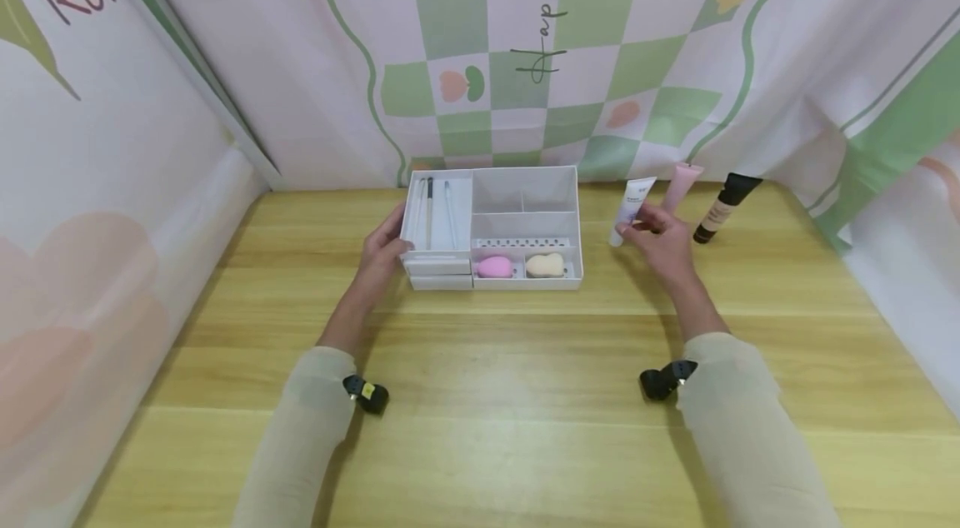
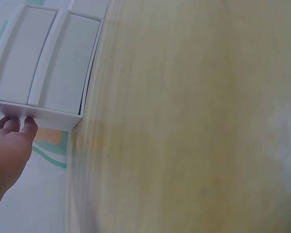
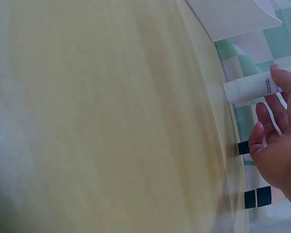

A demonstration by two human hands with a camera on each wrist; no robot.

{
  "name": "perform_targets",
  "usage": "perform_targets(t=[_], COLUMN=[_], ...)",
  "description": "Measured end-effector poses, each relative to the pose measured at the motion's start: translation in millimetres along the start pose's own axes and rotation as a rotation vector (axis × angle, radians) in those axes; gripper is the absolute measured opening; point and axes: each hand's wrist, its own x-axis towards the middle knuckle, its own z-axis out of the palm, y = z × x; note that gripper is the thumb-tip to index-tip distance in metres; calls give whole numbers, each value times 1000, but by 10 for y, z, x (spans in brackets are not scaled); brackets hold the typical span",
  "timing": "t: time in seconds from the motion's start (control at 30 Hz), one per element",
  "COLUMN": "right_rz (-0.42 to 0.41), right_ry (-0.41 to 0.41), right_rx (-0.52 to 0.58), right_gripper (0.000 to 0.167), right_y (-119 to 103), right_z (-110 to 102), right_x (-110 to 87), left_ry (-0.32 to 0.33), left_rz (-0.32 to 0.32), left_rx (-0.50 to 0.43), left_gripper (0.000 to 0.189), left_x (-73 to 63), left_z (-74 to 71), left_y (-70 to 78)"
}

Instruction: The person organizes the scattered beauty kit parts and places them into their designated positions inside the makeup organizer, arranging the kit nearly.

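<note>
A white desk organizer (image 1: 525,224) with compartments stands at the back of the table. My left hand (image 1: 382,249) rests against its left side wall, and in the left wrist view the fingertips (image 2: 29,124) touch that wall beside two drawer fronts (image 2: 68,63). To the organizer's right, my right hand (image 1: 660,245) pinches a white squeeze tube (image 1: 632,207), cap end down and tilted a little. The right wrist view shows this white tube (image 3: 254,87) between thumb and fingers. A pink tube (image 1: 681,185) stands just behind that hand, partly hidden by it.
A black-and-beige tube (image 1: 726,207) stands at the far right. Inside the organizer lie a pink makeup sponge (image 1: 495,266), a beige sponge (image 1: 545,265) and several slim brushes, among them a dark-tipped brush (image 1: 430,211). A patterned curtain (image 1: 517,112) hangs behind the wooden table (image 1: 487,411).
</note>
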Motion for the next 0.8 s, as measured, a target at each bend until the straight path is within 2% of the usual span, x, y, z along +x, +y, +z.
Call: perform_targets(t=[0.17,0.53,0.8], right_rz=[-18,-35,-66], right_ry=[5,90,106], right_rx=[-6,-70,-79], right_gripper=[44,43,42], right_y=[-33,147,75], right_z=[20,47,65], right_x=[-6,56,29], left_ry=[-1,-3,-7], left_rz=[5,7,6], left_rx=[-3,-2,21], left_gripper=[73,72,71], left_x=[-8,-11,-10], left_z=[0,3,10], left_y=[3,-1,16])
